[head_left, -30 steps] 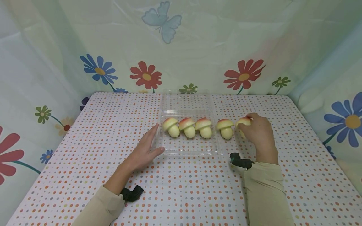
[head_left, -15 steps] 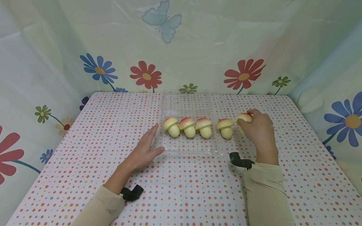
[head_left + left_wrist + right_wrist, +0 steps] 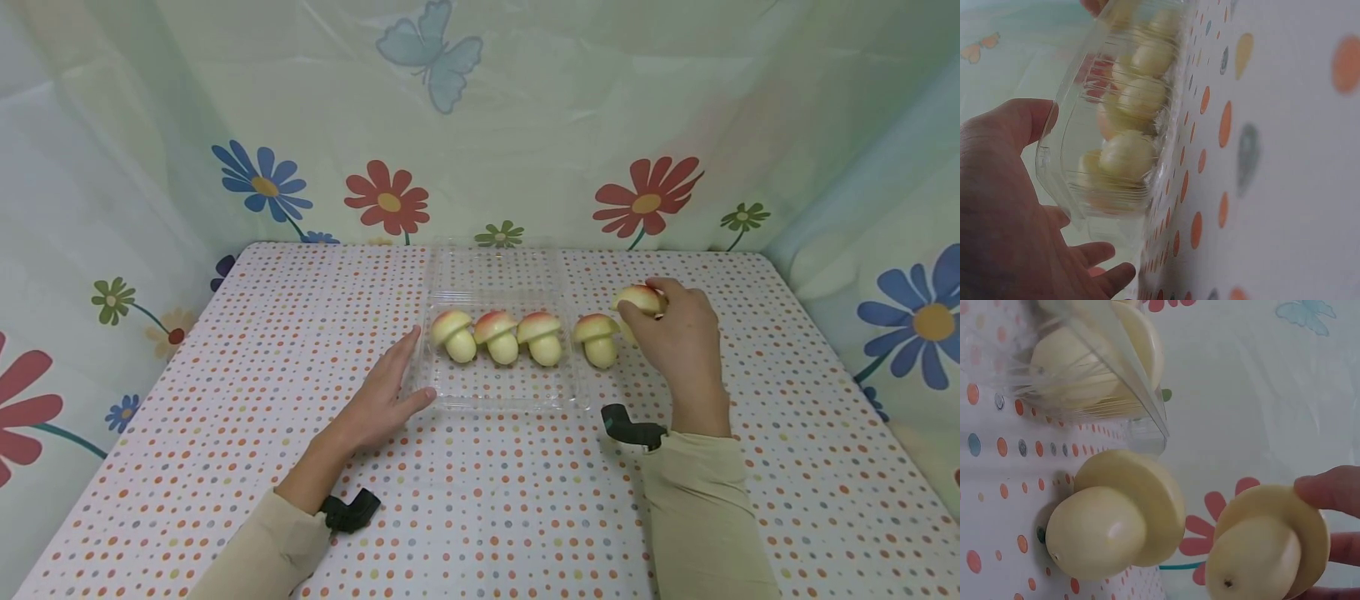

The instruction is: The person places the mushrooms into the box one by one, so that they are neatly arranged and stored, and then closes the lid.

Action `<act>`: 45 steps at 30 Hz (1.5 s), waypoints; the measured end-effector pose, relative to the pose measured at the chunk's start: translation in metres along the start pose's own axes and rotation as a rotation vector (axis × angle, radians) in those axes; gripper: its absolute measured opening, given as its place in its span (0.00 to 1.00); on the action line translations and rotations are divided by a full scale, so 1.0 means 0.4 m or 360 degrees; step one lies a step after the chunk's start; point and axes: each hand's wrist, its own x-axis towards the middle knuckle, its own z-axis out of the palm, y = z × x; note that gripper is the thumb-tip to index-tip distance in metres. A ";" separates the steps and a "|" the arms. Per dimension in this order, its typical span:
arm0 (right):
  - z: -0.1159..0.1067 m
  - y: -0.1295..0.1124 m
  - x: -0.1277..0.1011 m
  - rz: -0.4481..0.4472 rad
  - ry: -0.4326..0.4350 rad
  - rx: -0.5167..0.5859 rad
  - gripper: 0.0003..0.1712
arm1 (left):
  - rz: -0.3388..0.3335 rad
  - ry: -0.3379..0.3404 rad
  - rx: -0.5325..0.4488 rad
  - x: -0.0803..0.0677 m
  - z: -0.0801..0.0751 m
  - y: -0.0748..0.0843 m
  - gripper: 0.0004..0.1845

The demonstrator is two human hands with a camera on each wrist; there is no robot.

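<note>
A clear plastic clamshell tray (image 3: 510, 398) lies open on the dotted table, with three toy mushrooms (image 3: 498, 337) in a row inside it. A fourth mushroom (image 3: 597, 337) lies on the table just right of the tray, also seen as the nearer mushroom (image 3: 1113, 515) in the right wrist view. My right hand (image 3: 678, 333) grips a fifth mushroom (image 3: 637, 298) lifted a little above the table, its cream cap and stem (image 3: 1266, 550) pinched by fingertips (image 3: 1329, 487). My left hand (image 3: 382, 387) rests flat against the tray's left side (image 3: 1063, 187), fingers straight.
The tray's clear lid (image 3: 495, 271) lies open behind it. Flowered curtain walls (image 3: 480, 125) enclose the table on three sides. Black wrist camera mounts (image 3: 348, 510) sit at both cuffs.
My right hand has lifted the fifth mushroom off the table and moved it slightly up and left. The left hand and the tray have stayed put.
</note>
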 end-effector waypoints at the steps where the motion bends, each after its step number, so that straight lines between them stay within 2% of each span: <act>1: 0.001 -0.001 0.000 -0.0008 0.0017 0.0011 0.39 | -0.0001 0.0000 0.0000 0.000 0.000 0.000 0.48; 6: 0.003 -0.004 0.000 -0.0054 0.0079 0.0031 0.38 | -0.0003 0.0001 0.0002 0.000 -0.001 -0.002 0.48; 19: 0.009 -0.019 -0.011 -0.0125 0.0133 0.0094 0.36 | -0.0004 -0.0001 -0.0035 -0.003 -0.001 0.001 0.48; 27: 0.008 -0.030 -0.017 -0.0130 0.0112 0.0129 0.37 | 0.0002 0.0006 -0.0034 -0.003 -0.002 0.000 0.48; 45: 0.011 -0.063 -0.028 -0.0247 0.0013 0.0199 0.35 | 0.0005 0.0009 -0.0027 -0.003 -0.002 0.005 0.48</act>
